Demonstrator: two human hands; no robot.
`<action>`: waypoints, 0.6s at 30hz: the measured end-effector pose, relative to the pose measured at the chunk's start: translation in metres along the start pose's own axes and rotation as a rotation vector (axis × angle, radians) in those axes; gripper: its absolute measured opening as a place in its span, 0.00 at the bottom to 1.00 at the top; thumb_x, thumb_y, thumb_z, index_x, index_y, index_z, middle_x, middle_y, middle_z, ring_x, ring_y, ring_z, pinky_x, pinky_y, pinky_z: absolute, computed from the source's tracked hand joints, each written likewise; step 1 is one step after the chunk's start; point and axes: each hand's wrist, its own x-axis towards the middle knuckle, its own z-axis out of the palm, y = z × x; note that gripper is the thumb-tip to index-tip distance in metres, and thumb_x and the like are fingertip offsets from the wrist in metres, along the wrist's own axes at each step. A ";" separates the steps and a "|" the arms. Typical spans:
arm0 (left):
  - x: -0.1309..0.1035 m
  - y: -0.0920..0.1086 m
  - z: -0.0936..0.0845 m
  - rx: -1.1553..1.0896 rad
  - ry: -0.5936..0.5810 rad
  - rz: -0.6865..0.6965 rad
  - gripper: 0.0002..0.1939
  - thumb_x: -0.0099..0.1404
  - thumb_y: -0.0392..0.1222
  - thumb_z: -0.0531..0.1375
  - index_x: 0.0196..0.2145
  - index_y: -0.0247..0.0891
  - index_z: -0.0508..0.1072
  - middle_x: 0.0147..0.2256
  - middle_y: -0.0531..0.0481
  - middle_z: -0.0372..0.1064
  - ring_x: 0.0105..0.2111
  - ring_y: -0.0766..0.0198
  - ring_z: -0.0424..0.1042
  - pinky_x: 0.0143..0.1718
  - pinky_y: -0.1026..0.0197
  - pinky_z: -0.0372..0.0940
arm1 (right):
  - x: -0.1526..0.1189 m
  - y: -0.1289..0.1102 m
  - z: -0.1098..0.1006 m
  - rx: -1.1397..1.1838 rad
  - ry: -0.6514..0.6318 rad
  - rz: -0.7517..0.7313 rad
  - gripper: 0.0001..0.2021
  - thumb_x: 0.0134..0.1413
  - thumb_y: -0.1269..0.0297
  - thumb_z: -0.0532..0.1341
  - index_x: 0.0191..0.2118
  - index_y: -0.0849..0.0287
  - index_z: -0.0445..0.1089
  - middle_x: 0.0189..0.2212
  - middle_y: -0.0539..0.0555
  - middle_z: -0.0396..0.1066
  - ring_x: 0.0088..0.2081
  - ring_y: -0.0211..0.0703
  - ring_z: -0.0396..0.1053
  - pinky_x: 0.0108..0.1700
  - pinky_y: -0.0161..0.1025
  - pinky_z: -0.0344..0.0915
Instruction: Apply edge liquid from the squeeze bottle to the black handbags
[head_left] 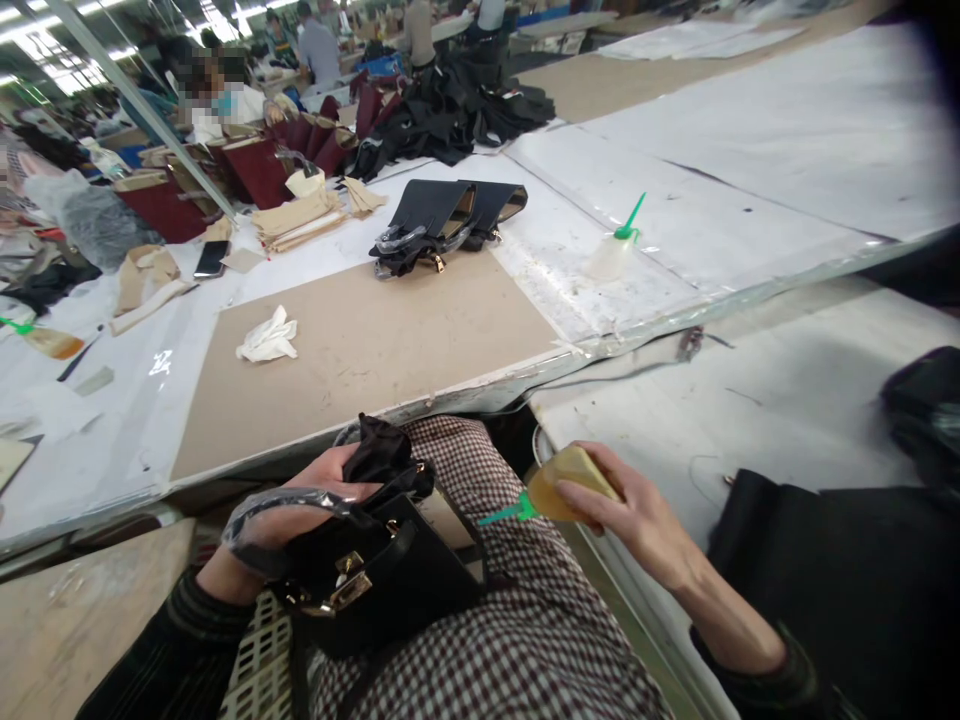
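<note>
**Bag in one hand, glue bottle in the other**

The left hand (289, 510) is closed around the plastic-wrapped handle (281, 503) of a small black bag (379, 570), fingers curled over the top with a fold of black lining bunched just above them. The bag rests on the person's lap, on a checked garment (517, 620), tilted, its gold clasp (341, 585) just below the left hand.

The right hand (622, 510) is pinching a soft bottle (566, 482) of amber liquid, thumb below and fingers wrapped over it. The bottle's green nozzle (502, 514) points away from the right hand toward the bag; its tip is near the bag's upper edge but apart from it.

Beyond both hands lies the surface (750, 180), covered in white sheeting, with a brown board (360, 350) straight ahead of the left hand. On the board, a crumpled white cloth (268, 337) lies ahead of the left hand. Farther off, two black bags (450, 220) lie side by side at the board's far edge. A second bottle (611, 250) with a green spout stands well ahead of the right hand. A dark fabric piece (825, 570) lies just outside the right forearm. Other people work at the far end of the room.
</note>
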 end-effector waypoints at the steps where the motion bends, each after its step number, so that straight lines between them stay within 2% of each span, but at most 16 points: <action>1: -0.003 0.002 -0.002 -0.013 -0.005 -0.007 0.30 0.63 0.48 0.70 0.60 0.34 0.73 0.53 0.41 0.78 0.51 0.44 0.78 0.49 0.53 0.75 | -0.001 0.002 -0.002 0.046 0.052 -0.009 0.23 0.61 0.45 0.66 0.52 0.57 0.70 0.36 0.52 0.76 0.35 0.50 0.75 0.34 0.42 0.73; 4: -0.002 -0.003 -0.005 0.011 -0.015 -0.023 0.31 0.62 0.48 0.71 0.59 0.35 0.73 0.55 0.41 0.77 0.52 0.44 0.77 0.50 0.53 0.74 | -0.007 0.006 0.000 0.114 0.186 -0.069 0.23 0.58 0.46 0.69 0.51 0.55 0.70 0.38 0.53 0.76 0.38 0.51 0.76 0.36 0.42 0.75; 6: 0.005 -0.011 -0.001 0.027 0.022 0.007 0.30 0.61 0.49 0.71 0.58 0.37 0.74 0.55 0.42 0.77 0.52 0.44 0.77 0.52 0.51 0.74 | -0.010 0.009 0.005 0.110 0.225 -0.128 0.24 0.56 0.47 0.71 0.52 0.54 0.70 0.41 0.55 0.76 0.40 0.52 0.77 0.39 0.43 0.77; 11: 0.024 -0.026 0.013 0.087 0.188 0.088 0.24 0.61 0.50 0.69 0.53 0.40 0.78 0.55 0.44 0.78 0.57 0.43 0.74 0.63 0.48 0.66 | -0.013 0.015 0.022 -0.041 0.182 -0.347 0.27 0.58 0.49 0.71 0.58 0.52 0.66 0.49 0.58 0.75 0.45 0.54 0.77 0.47 0.47 0.77; 18: 0.021 -0.017 0.016 0.067 0.192 0.056 0.24 0.59 0.50 0.69 0.51 0.39 0.78 0.54 0.44 0.78 0.56 0.43 0.75 0.61 0.51 0.67 | -0.004 0.007 0.043 -0.236 0.182 -0.588 0.29 0.61 0.47 0.69 0.61 0.51 0.62 0.52 0.60 0.73 0.50 0.58 0.75 0.52 0.52 0.76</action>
